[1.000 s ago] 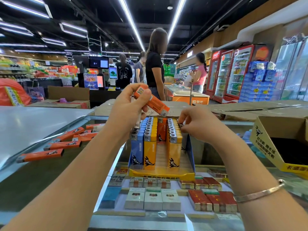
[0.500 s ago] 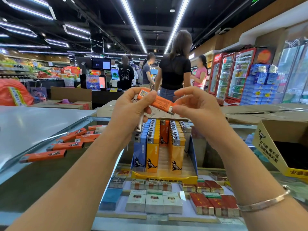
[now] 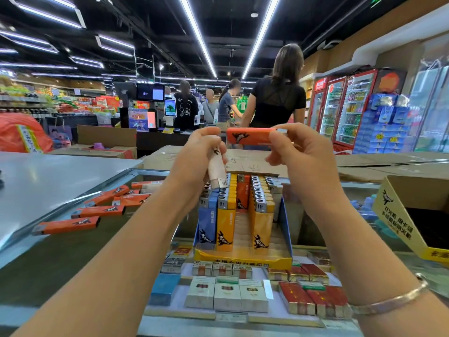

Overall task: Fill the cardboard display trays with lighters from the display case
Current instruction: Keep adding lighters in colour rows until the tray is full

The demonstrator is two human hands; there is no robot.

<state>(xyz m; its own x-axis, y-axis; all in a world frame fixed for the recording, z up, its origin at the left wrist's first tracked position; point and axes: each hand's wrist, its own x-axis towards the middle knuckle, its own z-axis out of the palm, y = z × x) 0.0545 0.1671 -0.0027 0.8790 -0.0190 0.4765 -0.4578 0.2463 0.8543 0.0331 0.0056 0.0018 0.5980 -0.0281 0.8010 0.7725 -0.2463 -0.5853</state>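
Mid-restock, her right hand [image 3: 295,147] pinches an orange lighter [image 3: 250,136] level at centre frame while left-hand fingers [image 3: 206,144] curl round a pale lighter [image 3: 216,171], seemingly, above the half-filled display tray [image 3: 243,260]; next, slotting one into an open row.

Two hands, a lighter each, over the tray

Right hand [image 3: 295,147] pinches orange lighter [image 3: 250,136] flat; left hand [image 3: 199,152] holds pale lighter [image 3: 216,170] pointing down. Tray [image 3: 243,260] w/ blue, yellow, orange lighters just below. More orange lighters [image 3: 97,211] lie far left on glass.
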